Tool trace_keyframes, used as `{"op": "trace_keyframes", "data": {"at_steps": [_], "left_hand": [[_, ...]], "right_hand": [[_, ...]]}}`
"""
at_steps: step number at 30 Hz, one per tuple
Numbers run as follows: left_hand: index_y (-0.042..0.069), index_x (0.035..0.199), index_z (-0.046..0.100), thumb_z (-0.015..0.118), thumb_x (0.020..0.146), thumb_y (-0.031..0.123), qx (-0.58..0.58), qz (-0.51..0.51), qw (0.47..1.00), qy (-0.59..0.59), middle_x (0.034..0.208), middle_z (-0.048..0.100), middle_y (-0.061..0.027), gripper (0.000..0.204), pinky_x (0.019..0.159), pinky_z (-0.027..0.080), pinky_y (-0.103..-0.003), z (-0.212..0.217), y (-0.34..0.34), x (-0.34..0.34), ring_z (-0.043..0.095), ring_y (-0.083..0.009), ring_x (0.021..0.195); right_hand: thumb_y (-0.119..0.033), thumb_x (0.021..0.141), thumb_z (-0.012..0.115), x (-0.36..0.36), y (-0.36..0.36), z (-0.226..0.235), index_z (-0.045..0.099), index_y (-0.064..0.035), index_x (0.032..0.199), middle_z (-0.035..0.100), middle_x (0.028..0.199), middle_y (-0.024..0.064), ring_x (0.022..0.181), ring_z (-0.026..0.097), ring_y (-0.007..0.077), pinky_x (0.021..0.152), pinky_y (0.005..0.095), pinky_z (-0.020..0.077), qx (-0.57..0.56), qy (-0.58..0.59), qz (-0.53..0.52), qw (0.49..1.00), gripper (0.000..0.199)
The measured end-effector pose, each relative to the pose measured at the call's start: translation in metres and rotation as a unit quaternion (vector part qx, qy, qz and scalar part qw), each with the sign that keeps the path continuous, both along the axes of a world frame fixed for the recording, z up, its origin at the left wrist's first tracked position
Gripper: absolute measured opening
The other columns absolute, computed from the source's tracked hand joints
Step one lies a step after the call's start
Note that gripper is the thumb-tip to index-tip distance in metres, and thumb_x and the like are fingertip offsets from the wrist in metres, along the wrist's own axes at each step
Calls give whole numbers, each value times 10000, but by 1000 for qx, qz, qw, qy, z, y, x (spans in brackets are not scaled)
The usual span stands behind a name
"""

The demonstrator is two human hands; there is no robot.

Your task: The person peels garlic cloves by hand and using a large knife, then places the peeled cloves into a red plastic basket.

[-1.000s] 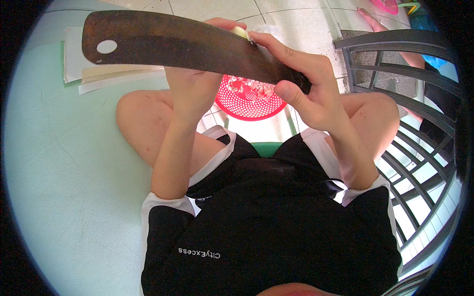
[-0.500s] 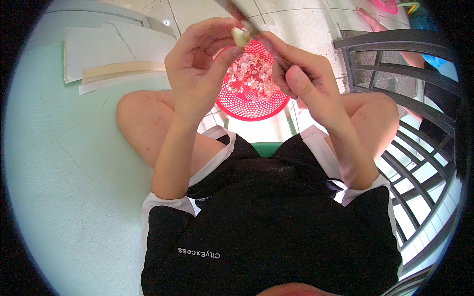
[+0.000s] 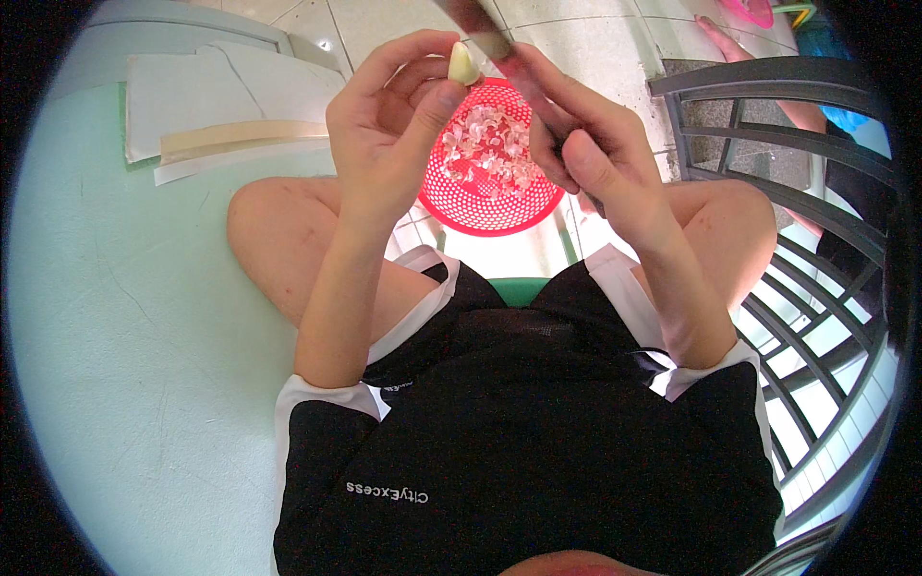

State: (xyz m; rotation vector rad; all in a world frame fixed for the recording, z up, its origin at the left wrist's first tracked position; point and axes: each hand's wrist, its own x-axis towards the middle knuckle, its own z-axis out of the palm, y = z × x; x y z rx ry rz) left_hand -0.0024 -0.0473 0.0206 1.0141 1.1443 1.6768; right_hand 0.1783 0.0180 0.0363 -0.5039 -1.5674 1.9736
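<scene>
The green floor (image 3: 115, 336) fills the side to the left of the basket (image 3: 492, 187), with pale folded sheets (image 3: 202, 120) lying on it up and to the left of the basket. A dark metal chair (image 3: 768, 192) stands well to the right of the basket. The red mesh basket itself sits on the floor between your knees, scattered with pale peel scraps.

Your left hand (image 3: 389, 134) is raised just above the basket's left rim, its grip narrow — thumb and fingers pinched on a pale garlic clove (image 3: 463, 65) that sits over the basket's top edge. Your right hand (image 3: 595, 144) hovers above the basket's right rim, its grip closed around the handle of a knife (image 3: 490, 34), whose dark blade runs up and left to touch the clove.

The danger here is the blade — it lies right against the clove and beside your left thumb and fingertips. A small, smooth clove could turn in the pinch, and the edge could then slide onto a finger. If the pinch slackens, the clove could fall into the scraps or roll past the basket onto the floor.
</scene>
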Motion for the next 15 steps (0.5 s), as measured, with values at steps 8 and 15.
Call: {"op": "trace_keyframes", "data": {"at_steps": [8,15], "left_hand": [[-77,1169,511,616,815,-107,-41,13,997,-57,1148,578,-161,370,882,517,-293,-1,-5,1,607,-205,1016],[-75,1150,522,623,809,-109,-9,2,1000,-21,1114,594,-159,357,877,520,-297,5,-4,3,610,-208,1018]], "right_hand": [[-562,867,528,-4,-3,-2,313,28,1416,479,699,-27,623,365,44,577,209,249,111,-54,-7,992,835],[-556,870,520,-4,-1,0,384,32,1380,466,684,-28,619,376,50,567,214,249,127,-53,-12,990,791]]}}
